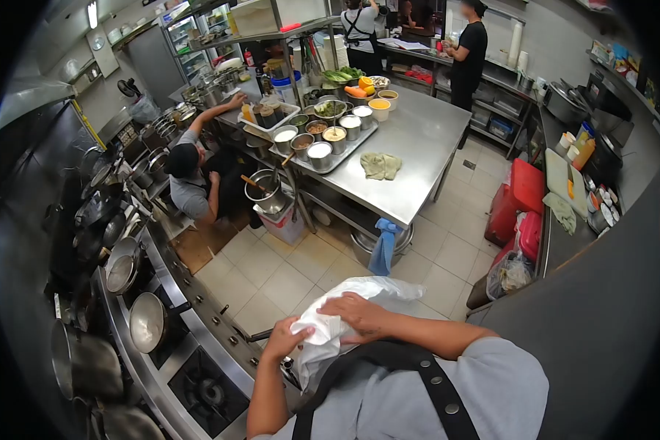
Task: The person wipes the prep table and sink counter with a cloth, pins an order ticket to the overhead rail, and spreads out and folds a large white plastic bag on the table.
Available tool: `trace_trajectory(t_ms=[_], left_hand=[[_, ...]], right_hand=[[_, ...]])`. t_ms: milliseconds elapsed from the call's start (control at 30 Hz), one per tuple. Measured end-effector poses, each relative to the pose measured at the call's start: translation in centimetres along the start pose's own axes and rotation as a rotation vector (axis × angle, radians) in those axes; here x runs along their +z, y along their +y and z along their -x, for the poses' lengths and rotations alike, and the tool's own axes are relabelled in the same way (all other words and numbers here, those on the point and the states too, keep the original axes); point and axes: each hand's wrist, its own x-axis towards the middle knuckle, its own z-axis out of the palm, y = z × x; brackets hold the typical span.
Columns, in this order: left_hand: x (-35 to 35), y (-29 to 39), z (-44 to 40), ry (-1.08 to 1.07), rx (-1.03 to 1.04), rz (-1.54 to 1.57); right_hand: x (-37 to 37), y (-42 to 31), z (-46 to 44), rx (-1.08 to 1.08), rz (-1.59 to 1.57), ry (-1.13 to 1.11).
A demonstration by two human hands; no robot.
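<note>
A crumpled white plastic bag (378, 289) is held in front of my chest, above the tiled floor. At its near left end, my left hand (290, 339) is closed on a bunched fold, with the thumb on top. My right hand (357, 314) lies across the upper part of the bag, its fingers bent over the plastic and its thumb lower down. Whether anything is inside the bag cannot be made out.
To my left is a stove (198, 367) with pans. Ahead, a steel table (425, 147) bears a tray of food containers and a folded cloth (380, 166). A co-worker (191, 183) crouches beside it. Red bins (517, 198) stand right.
</note>
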Motion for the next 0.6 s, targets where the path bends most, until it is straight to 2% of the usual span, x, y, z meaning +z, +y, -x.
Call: trace_trajectory(t_ms=[67,100,133,167,233,267,367,400,433,500,533,600], left_hand=[[0.2,0.0,-1.7,0.020,0.072,0.204],[0.8,0.8,-1.5,0.127,0.190,0.254],[1.7,2.2,-0.8,0.236,0.309,0.301],[2.3,3.1,-0.3,0.345,0.428,0.346],[2.7,2.8,0.4,0.323,0.436,0.113],[3.8,2.8,0.5,0.313,0.440,0.046],[6.0,1.6,-1.2,0.332,0.409,-0.141],[6.2,1.7,-2.0,0.338,0.398,-0.190],[6.4,1.9,-2.5,0.343,0.385,-0.239],[5.6,1.1,-3.6,0.455,0.409,-0.290],[4.4,-0.5,-4.3,0.506,0.435,-0.326],[2.9,2.9,-2.5,0.729,0.220,-0.538]], right_hand=[[2.9,2.1,0.2,0.037,-0.010,0.022],[3.8,3.0,0.4,0.053,-0.017,0.034],[3.0,2.5,0.2,0.205,0.026,0.106],[2.4,2.4,0.1,0.267,0.030,0.162],[1.6,2.5,-0.2,0.393,0.029,0.275],[1.3,2.6,-0.4,0.361,0.021,0.313],[2.1,3.9,-0.6,0.263,-0.159,0.253],[2.1,4.2,-0.6,0.341,-0.212,0.185],[1.6,4.7,-0.4,0.340,-0.203,0.212],[-0.9,5.8,-0.1,0.342,-0.190,0.261],[-2.4,7.1,0.2,0.427,-0.161,0.350],[-5.9,11.1,1.6,0.587,-0.043,0.509]])
